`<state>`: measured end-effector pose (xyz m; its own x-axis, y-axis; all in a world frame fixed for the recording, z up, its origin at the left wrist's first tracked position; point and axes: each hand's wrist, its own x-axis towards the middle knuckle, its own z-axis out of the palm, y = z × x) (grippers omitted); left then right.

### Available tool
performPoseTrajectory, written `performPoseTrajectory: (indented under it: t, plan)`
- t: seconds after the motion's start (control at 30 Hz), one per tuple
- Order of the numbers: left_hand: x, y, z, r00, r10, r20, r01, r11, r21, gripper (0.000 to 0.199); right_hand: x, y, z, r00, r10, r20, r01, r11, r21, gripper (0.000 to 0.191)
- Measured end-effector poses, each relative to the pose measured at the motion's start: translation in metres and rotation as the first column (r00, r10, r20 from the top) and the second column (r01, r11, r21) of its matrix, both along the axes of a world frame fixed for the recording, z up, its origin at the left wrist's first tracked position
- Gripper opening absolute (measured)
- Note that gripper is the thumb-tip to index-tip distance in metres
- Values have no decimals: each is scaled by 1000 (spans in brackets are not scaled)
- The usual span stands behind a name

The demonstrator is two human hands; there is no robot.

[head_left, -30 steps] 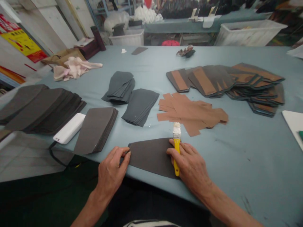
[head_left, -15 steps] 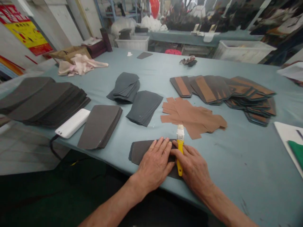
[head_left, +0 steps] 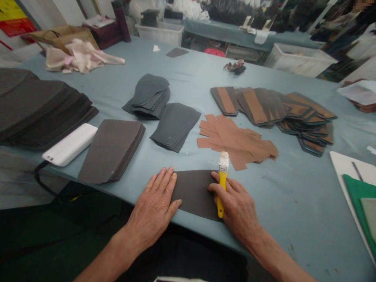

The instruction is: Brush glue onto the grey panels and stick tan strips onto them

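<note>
A dark grey piece (head_left: 195, 192) lies flat at the table's front edge. My left hand (head_left: 155, 199) rests flat on its left end, fingers stretched out and holding nothing. My right hand (head_left: 236, 201) is at its right end, closed around a yellow-handled brush (head_left: 222, 186) whose pale bristles point away from me. Just beyond the brush, brown strips (head_left: 237, 139) lie in a loose heap. A stack of dark grey pieces (head_left: 113, 150) sits to the left, with two bluish-grey piles (head_left: 176, 127) farther back.
The blue-green table (head_left: 282, 203) also bears a white device (head_left: 70, 145) with a black cable, a large dark stack (head_left: 44, 113) at left, pieces with brown strips (head_left: 264, 107) at back right, and a white board (head_left: 349, 196) with green material at right.
My left hand has slid left along the grey piece, uncovering its middle. My right hand stays at the right end with the brush. The view has shifted slightly.
</note>
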<state>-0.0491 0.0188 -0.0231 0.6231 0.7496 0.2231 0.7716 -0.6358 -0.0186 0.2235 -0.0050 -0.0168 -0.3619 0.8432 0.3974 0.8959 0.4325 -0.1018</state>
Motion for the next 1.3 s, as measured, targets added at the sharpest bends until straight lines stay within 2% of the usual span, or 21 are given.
performPoseTrajectory:
  t: [0.17,0.27,0.3,0.5,0.67,0.87,1.07,1.3]
  plan:
    - [3,0,0,1000,10,-8,-10,1000,21,60,0,2,4,1000,6,-9,-6,1000,12,16]
    - [4,0,-1,1000,11,1,-11,999,32,60,-6,4,7,999,5,-32,-5,1000,8,5]
    - [4,0,-1,1000,11,4,-11,999,36,60,-10,5,7,999,15,-52,-15,1000,-1,6]
    - [5,-1,-2,999,38,27,-39,999,30,59,-38,15,2,977,126,-170,-145,984,-101,37]
    - [7,-1,-2,999,32,30,-33,998,53,58,-40,22,4,972,135,-193,-170,970,-174,59]
    - [5,0,-1,1000,16,14,-16,999,50,59,-44,24,5,960,166,-224,-212,956,-201,64]
    - [4,0,-2,1000,13,9,-13,999,34,61,-20,15,3,977,99,-189,-138,968,-210,65]
    - [3,1,2,1000,2,-23,-2,1000,9,62,16,8,4,990,77,-114,-99,975,-200,79]
